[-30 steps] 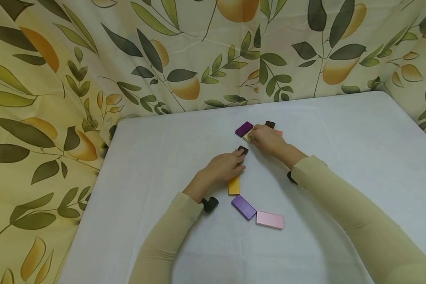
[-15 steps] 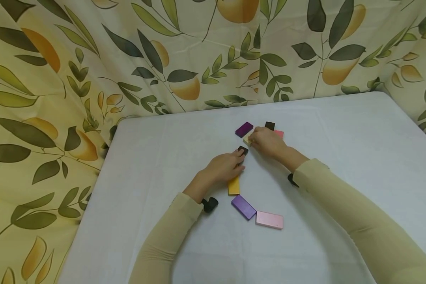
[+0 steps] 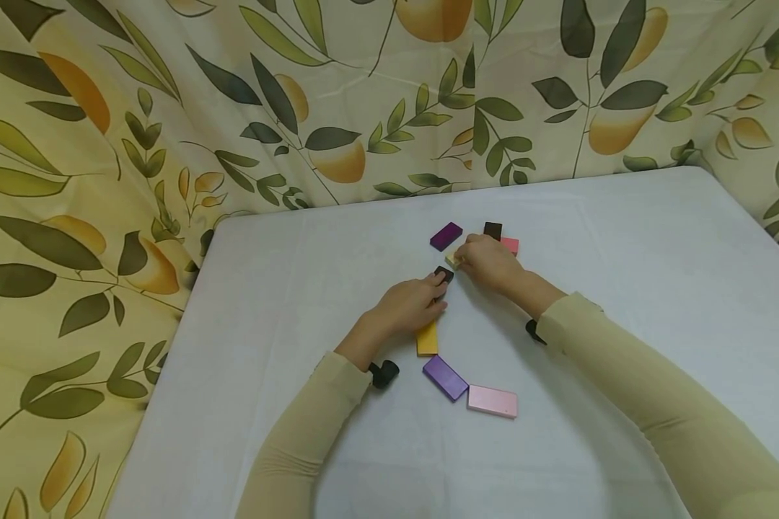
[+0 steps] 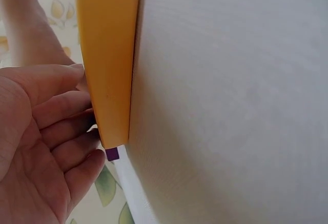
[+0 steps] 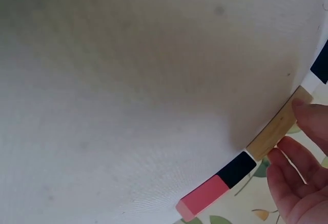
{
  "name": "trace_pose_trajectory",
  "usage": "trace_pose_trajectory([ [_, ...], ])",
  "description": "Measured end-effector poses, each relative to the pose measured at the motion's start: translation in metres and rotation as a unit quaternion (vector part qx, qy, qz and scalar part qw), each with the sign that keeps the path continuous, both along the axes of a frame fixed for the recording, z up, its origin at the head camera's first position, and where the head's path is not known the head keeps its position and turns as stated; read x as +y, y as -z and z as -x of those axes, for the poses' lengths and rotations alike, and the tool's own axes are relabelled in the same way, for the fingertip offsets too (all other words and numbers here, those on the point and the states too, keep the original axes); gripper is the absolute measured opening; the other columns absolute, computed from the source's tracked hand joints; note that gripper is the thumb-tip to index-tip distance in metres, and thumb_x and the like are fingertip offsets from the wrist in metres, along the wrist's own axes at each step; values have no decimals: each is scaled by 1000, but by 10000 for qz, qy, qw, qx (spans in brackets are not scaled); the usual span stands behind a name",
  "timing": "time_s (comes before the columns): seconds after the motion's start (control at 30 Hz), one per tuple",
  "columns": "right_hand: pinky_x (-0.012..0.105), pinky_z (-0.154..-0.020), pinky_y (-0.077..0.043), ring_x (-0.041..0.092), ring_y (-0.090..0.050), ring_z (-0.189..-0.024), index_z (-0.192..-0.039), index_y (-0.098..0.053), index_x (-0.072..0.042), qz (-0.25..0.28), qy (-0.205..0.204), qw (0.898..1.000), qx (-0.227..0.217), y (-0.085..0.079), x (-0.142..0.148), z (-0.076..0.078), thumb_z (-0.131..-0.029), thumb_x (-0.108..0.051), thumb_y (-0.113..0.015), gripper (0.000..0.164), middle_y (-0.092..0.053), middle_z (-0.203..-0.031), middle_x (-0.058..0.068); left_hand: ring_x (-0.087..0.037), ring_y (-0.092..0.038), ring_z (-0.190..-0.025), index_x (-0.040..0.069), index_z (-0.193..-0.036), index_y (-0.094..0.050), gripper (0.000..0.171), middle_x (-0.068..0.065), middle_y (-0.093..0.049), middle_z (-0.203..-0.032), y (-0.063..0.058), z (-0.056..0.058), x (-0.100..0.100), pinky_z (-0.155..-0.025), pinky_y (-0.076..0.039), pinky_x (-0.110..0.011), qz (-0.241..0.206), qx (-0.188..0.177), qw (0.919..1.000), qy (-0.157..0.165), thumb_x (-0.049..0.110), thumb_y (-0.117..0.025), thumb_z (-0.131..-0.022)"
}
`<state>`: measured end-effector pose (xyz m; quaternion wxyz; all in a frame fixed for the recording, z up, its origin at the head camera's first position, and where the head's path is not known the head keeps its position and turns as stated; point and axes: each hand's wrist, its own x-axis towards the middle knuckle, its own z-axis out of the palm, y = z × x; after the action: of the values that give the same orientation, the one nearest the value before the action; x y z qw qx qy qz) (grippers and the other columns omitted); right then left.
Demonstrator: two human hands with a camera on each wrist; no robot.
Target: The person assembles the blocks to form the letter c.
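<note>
My left hand lies over a black domino-like block, its fingertips on top of it. Under its palm side a yellow block sticks out; in the left wrist view the fingers stretch along this yellow block. Farther off, my right hand pinches a pale wooden block, mostly hidden by the fingers in the head view. In the right wrist view the thumb presses one end of that wooden block, with the other fingers along its far side. A small gap separates it from the black block.
Behind the right hand are a dark purple block, another black block and a coral block. Nearer lie a violet block and a pink block, corners meeting. Leaf-patterned cloth hangs beyond the white table.
My right hand has drawn the pale wooden block slightly nearer, away from the dark purple block and toward the black one. My left hand has stayed in place.
</note>
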<state>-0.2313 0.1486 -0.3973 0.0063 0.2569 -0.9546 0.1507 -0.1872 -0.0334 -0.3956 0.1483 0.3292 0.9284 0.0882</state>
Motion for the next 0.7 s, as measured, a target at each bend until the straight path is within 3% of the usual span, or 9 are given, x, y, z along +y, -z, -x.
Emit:
trace_pose_trajectory([
  [0.7, 36, -73, -50, 24, -54, -72, -97, -70, 4, -82, 9, 9999, 73, -3, -1, -9, -81, -1, -68, 16, -60, -82, 14, -18, -33, -130, 9, -137, -43, 47, -5, -32, -145, 0, -1, 2, -102, -31, -31, 44, 38, 10000, -50, 31, -47, -96],
])
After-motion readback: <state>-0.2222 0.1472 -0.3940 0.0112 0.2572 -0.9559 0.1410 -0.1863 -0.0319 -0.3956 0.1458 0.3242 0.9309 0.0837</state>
